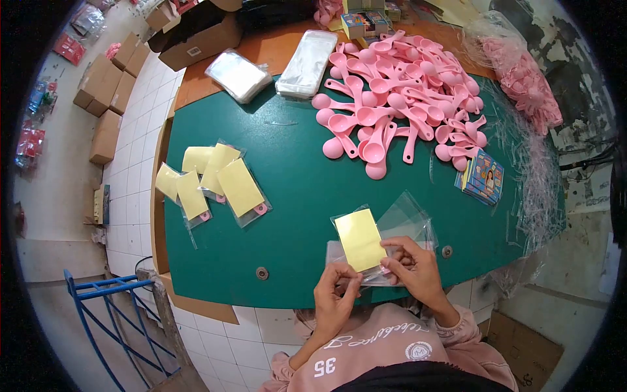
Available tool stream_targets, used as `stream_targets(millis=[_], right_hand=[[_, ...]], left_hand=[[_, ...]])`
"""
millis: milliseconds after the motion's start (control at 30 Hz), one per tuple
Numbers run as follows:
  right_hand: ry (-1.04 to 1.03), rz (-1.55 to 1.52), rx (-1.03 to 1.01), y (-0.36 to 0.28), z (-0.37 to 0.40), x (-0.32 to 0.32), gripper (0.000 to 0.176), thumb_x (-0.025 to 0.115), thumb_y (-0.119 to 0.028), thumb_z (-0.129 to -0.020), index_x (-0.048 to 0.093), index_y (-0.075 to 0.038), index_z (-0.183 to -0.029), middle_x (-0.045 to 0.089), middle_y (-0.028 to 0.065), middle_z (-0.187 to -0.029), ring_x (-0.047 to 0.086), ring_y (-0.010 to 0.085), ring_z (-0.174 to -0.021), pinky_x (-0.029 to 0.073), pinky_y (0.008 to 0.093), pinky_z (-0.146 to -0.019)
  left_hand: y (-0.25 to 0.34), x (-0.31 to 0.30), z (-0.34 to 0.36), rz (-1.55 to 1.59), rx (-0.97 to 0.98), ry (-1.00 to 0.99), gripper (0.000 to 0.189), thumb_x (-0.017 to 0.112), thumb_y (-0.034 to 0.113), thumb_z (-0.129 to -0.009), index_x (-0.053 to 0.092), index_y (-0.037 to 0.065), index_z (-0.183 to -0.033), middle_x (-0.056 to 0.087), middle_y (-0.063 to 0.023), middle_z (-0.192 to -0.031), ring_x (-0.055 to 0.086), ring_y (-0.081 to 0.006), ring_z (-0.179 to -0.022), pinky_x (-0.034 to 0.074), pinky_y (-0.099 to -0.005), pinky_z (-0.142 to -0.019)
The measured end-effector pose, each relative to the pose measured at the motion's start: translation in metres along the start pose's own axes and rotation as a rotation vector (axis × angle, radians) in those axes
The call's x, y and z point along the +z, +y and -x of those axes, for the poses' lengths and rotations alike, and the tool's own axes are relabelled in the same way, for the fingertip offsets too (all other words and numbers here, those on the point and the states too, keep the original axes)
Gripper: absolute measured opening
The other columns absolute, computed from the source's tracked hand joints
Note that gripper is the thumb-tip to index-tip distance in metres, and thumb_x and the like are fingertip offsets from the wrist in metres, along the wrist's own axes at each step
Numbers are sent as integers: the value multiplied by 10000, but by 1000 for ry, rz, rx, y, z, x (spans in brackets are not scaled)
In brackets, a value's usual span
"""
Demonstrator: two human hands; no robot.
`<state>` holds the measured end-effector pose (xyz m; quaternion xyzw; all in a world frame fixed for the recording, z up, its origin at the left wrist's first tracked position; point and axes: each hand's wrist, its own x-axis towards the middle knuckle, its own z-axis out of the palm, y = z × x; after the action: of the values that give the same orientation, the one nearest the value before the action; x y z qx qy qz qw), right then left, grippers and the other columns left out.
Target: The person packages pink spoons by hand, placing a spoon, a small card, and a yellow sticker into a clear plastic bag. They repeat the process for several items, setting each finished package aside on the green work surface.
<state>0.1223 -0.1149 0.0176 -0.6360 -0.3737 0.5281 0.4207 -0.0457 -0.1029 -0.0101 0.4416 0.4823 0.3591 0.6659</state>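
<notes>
A clear plastic bag with a yellow card (360,239) in it lies near the front edge of the green table (294,196). My left hand (336,297) pinches the bag's lower left corner, thumb and fingers together. On the right side, my right hand (413,264) grips the bag's edge by the card's lower right corner, where a bit of pink shows. More clear bags (408,222) lie under and behind it. Several filled bags with yellow cards (240,187) and pink ends rest at the left.
Pink spoons (373,151) are heaped at the back right, with a stack of printed cards (483,178) beside them. Two stacks of clear bags (307,64) stand at the back. Crumpled plastic (539,176) lines the right edge. A blue metal frame (104,287) is at the lower left.
</notes>
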Motion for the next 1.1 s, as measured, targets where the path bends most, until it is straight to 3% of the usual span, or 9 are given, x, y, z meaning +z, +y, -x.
stream_targets(millis=[167, 300, 367, 533, 633, 700, 867, 1000, 1100], right_hand=[[-49, 96, 26, -13, -3, -6, 336, 609, -72, -807, 536, -6, -1128, 590, 74, -709, 541, 89, -544, 452, 234, -494], [47, 730, -521, -27, -46, -38, 301, 586, -48, -755, 559, -14, -1053, 575, 133, -888, 559, 282, -784, 464, 358, -707], [119, 914, -647, -34, -84, -62, 306, 582, -34, -707, 561, -25, -1012, 569, 103, -935, 528, 290, -900, 437, 367, -782], [24, 1255, -972, -25, -143, -95, 255, 554, -86, -716, 568, -82, -971, 549, 52, -968, 493, 229, -968, 413, 350, -809], [-31, 1375, -996, -24, -144, -93, 206, 526, -108, -741, 570, -112, -943, 540, 40, -963, 489, 207, -967, 411, 344, -798], [-34, 1387, -1007, -24, -141, -92, 186, 512, -117, -752, 570, -123, -929, 538, 38, -955, 489, 202, -964, 411, 343, -789], [30, 1199, -1079, -22, -120, -94, 180, 582, -91, -700, 578, -80, -880, 538, 66, -907, 537, 231, -863, 452, 341, -701], [405, 741, -899, -42, -80, -87, 163, 581, -44, -780, 602, -47, -941, 571, 88, -909, 580, 202, -802, 464, 292, -652], [420, 285, -710, -39, -53, -78, 136, 551, -76, -852, 592, -8, -962, 574, 63, -837, 574, 121, -708, 460, 231, -607]], left_hand=[[26, -3, -6, -210, 15, -22, 371, 600, -6, -796, 509, 28, -1153, 543, -52, -962, 521, -77, -763, 453, -175, -520], [43, -40, -30, -383, 263, 127, 437, 600, -15, -780, 513, 53, -1202, 544, -71, -1112, 537, -111, -791, 473, -191, -526], [65, -71, -47, -417, 199, 273, 435, 588, -15, -782, 503, 41, -1205, 515, -92, -1181, 536, -145, -897, 487, -212, -608], [71, -82, -88, -1227, 739, 697, 342, 593, 101, -811, 526, 33, -1140, 538, -152, -1097, 517, -283, -1007, 450, -369, -799], [62, -17, -85, -899, 670, -13, 276, 618, 131, -781, 545, 0, -1013, 505, -175, -1093, 526, -340, -963, 435, -396, -830], [30, 24, -88, -937, 604, -153, 397, 644, 131, -752, 496, -4, -1095, 497, -172, -1015, 532, -323, -898, 445, -382, -774], [10, 47, -91, -883, 667, -305, 542, 623, 75, -753, 394, 19, -1240, 503, -152, -950, 540, -286, -811, 452, -352, -733], [28, 27, -92, -531, 382, -392, 386, 569, 20, -784, 468, 9, -1156, 543, -85, -832, 541, -160, -740, 439, -263, -717], [28, 17, -96, -388, 214, -462, 224, 545, 52, -836, 522, 1, -1053, 558, -41, -818, 527, -105, -742, 428, -228, -719]])
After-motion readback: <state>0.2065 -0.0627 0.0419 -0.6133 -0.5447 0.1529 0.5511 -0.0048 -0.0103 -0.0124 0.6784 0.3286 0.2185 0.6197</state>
